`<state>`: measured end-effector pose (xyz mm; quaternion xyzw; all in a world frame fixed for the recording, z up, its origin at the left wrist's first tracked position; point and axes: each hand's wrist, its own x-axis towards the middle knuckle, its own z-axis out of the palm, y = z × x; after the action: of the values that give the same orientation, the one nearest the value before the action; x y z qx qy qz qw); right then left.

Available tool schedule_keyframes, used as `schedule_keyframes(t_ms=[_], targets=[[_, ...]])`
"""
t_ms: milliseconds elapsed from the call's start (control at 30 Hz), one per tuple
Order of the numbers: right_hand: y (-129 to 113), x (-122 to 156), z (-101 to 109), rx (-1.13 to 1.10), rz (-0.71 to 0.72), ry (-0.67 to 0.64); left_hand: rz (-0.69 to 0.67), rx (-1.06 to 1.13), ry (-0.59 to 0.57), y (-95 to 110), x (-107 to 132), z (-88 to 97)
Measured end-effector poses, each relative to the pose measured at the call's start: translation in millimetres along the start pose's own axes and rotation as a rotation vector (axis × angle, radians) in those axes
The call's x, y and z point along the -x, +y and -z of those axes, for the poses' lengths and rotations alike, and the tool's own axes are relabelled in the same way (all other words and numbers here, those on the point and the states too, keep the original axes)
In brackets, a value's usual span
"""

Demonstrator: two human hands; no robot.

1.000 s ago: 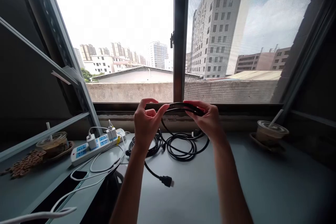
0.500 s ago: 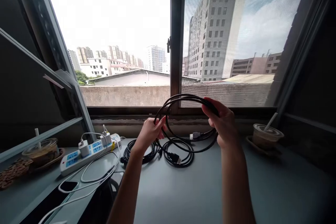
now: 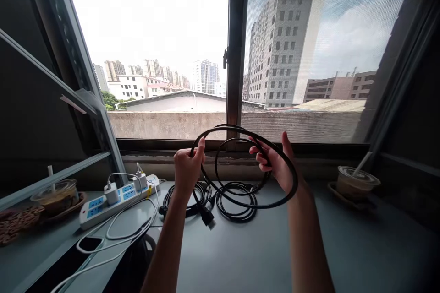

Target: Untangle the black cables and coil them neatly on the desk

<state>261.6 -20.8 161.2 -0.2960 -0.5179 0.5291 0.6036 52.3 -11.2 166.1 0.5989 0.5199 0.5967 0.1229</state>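
Note:
A black cable point(image 3: 275, 198) is wound in loops and held up in front of the window. My left hand point(image 3: 187, 170) pinches it at the left side of the loop, and the cable's plug end point(image 3: 208, 218) hangs just below that hand. My right hand point(image 3: 278, 164) reaches through the loops with its fingers curled round an inner strand, while the outer loop hangs over my wrist. Two more coiled black cables point(image 3: 237, 201) lie on the grey desk point(image 3: 261, 252) under my hands.
A white power strip point(image 3: 117, 193) with chargers and white leads sits at the left, with a phone point(image 3: 90, 243) nearer me. An iced drink cup point(image 3: 55, 194) stands far left, another cup with a straw point(image 3: 357, 178) at the right. The window sill runs behind.
The loops have widened and dropped over my right wrist. My left hand rose and shifted its grip on the loop's left side. The plug end now hangs below it.

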Motion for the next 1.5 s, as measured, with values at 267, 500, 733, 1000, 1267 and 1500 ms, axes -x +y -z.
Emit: schedule_keyframes(t_ms=[267,500,733,1000,1267,1500], targets=[[2.8,1.6,2.9,-0.225,-0.087,-0.175,0.092,-0.585,0.12,-9.5,2.1,-20.5],[-3.4,9.8,1.4,0.37,0.052,0.124,0.16,-0.62,-0.138,-12.5,2.7,-23.3],[-1.4,5.4,-9.1,0.541,0.213,0.297,0.091,-0.323,-0.493,-34.8,0.0,-21.0],[-16.7,26.8,-21.1,0.581,0.441,0.298,-0.399,-0.026,-0.281,0.0,6.9,-9.2],[-19.8,24.9,-22.6,0.313,0.504,0.503,-0.228,0.3,-0.167,1.7,7.8,-14.8],[-11.9,13.8,-18.6,0.297,0.528,0.481,-0.156,0.548,-0.407,15.1,12.8,4.8]])
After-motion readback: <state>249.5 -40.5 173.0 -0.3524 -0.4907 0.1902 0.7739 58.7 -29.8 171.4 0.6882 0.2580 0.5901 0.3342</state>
